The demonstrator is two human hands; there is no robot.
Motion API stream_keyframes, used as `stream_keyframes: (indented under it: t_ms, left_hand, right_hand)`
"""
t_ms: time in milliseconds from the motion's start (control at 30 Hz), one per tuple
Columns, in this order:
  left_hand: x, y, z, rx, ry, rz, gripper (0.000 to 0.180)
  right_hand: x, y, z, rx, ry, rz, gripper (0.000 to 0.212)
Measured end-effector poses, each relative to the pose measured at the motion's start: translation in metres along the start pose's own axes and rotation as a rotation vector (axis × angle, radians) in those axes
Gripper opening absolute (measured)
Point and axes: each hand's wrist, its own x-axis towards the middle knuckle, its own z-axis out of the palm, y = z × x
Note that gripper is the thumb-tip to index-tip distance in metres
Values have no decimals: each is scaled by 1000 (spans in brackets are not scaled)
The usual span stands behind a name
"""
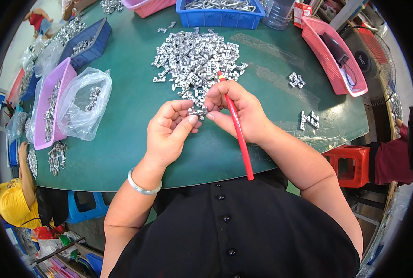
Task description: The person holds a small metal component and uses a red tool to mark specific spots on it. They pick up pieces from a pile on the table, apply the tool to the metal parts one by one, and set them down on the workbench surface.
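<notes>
My left hand (168, 127) pinches a small silver metal part (197, 111) between thumb and fingers, just in front of a heap of similar parts (199, 55). A red pencil (238, 127) with a red tip lies slantwise through my right hand (241, 109), its long end toward my body. The thumb and fingertips of that hand close in at the right end of the same metal part. Whether they press on it or only come beside it is hard to tell. A pale bangle (144, 184) circles my left wrist.
Right of the heap lie small groups of parts (297, 80) on the green table (137, 153). A pink basket (355, 88) holds a dark device, with a fan (378, 65) behind. At left stand a lilac tray (44, 139), a plastic bag (83, 125) and a blue bin (105, 34).
</notes>
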Motion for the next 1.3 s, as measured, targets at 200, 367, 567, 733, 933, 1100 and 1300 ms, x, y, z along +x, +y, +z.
stream_keyframes:
  t_ms: [200,367,567,733,933,1100,1300]
  left_hand:
    - [1,1,-1,-22,21,-77,13]
    - [1,0,-2,-40,16,-79,14]
    - [2,2,-3,-95,-6,-125,17]
    - [2,3,-5,-179,-25,-187,20]
    - [3,5,-6,-234,-36,-214,23]
    - [0,5,-5,-271,-50,-206,25]
    - [3,5,-3,-132,2,-151,22]
  right_hand:
    - [-1,-2,0,-86,-15,-53,33]
    - [0,-4,1,-91,-17,-59,33]
    - [0,-3,0,-70,-25,-39,32]
    - [1,-4,-1,17,2,58,32]
    - [4,-4,0,146,46,166,31]
    - [1,0,-1,193,67,206,29]
    - [4,0,0,140,75,176,29]
